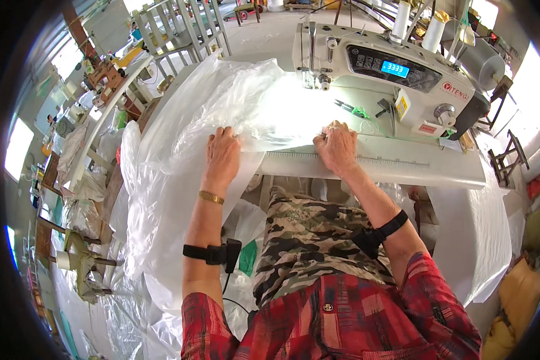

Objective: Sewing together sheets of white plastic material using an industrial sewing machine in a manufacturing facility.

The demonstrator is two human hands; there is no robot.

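Translucent white plastic sheeting point(186, 114) lies bunched over the left of the sewing table and hangs down its side. My left hand point(223, 153) is closed on the near edge of this sheeting, fingers curled. To the right, my right hand point(338, 147) pinches the sheeting's edge close to the table's front. Beyond both hands stands a white sewing machine point(366, 54), its lamp lighting the sheet brightly under the needle area. Thread snips point(353, 109) with a green part lie on the machine bed, just past my right hand.
A printed ruler scale point(372, 161) runs along the table's front edge. Thread cones point(433, 33) stand behind the machine. White sheeting point(471, 234) also hangs at the right. A grey metal rack point(183, 33) stands at the far left, near a cluttered bench point(105, 144).
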